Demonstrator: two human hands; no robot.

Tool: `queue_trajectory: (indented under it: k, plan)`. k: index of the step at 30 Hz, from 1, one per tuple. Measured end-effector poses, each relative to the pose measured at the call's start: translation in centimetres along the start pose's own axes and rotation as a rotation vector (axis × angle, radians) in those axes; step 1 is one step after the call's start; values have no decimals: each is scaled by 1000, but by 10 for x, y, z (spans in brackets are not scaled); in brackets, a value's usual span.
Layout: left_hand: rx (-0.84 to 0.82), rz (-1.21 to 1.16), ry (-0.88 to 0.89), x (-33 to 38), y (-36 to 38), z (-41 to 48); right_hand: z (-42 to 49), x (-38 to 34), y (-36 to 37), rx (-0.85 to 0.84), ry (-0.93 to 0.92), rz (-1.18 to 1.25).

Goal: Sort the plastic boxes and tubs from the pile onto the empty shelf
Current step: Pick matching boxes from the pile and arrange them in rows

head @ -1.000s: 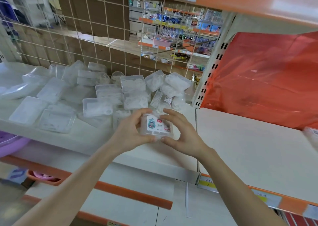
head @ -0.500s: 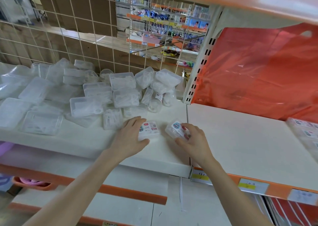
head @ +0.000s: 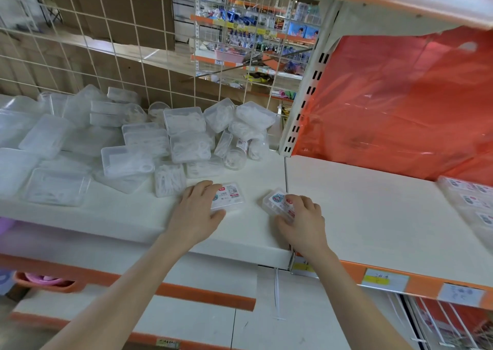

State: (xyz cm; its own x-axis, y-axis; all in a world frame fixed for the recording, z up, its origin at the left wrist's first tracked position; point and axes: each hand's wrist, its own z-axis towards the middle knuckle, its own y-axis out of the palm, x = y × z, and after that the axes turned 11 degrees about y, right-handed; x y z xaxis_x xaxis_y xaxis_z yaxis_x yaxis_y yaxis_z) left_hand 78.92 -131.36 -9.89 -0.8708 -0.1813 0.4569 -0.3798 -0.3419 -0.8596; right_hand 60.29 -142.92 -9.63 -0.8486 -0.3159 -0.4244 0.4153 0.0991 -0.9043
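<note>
White shop shelf (head: pixel 128 216), wire grid (head: pixel 92 64) behind; near front edge, left grip (head: pixel 197 211) around left box (head: pixel 231 195), right grip (head: pixel 302 217) around right box (head: pixel 274 201).

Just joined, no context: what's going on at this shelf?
A person is sorting small clear plastic boxes. The left hand grips one labelled box, the right hand a second labelled box, both at the front of the left-hand shelf, ahead of the pile of clear boxes and tubs. The right-hand shelf is mostly bare, with a few labelled boxes at its far right.
</note>
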Motion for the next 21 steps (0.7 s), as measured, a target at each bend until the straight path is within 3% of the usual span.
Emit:
queue_trajectory:
  k: [11, 21]
  plan:
    - [55, -34, -19, 2, 0, -3, -8, 2, -1, -11, 54, 75]
    - [-12, -80, 65, 43, 5, -7, -14, 9, -26, 83, 80, 157]
